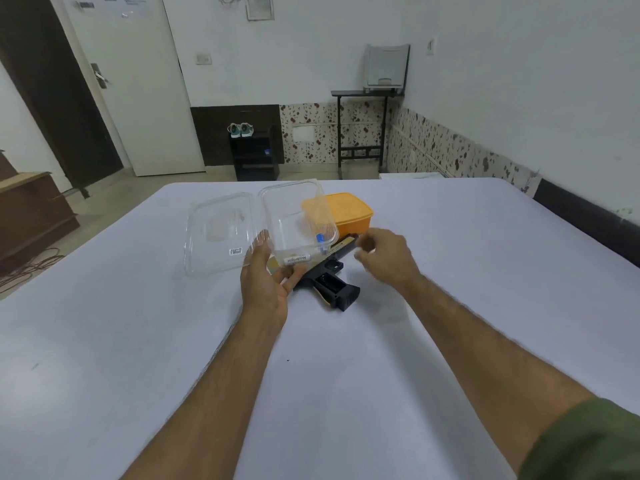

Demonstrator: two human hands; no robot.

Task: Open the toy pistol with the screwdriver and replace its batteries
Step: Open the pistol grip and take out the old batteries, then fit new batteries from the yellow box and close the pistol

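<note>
While the left hand (266, 282) is tipping the clear box (298, 220) toward the person, its fingers (294, 273) clamped on the base, probably to reach the blue-capped item (320, 241) inside, the right hand (384, 258) is hovering, blurred, grip unclear, above the pistol (332, 278) lying open-gripped on the tabletop (450, 271).

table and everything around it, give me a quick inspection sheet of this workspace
surface: table under a pale sheet
job's things: toy pistol lying flat, grip compartment open; blue-ended item, likely a battery, inside the clear container
clutter: clear lid on sheet; orange box behind
hands: left hand holds the clear container tilted; right hand blurred above pistol, fingers curled
cables: reddish cords on floor at left
surroundings: door, shoes on rack, folding stand
</note>
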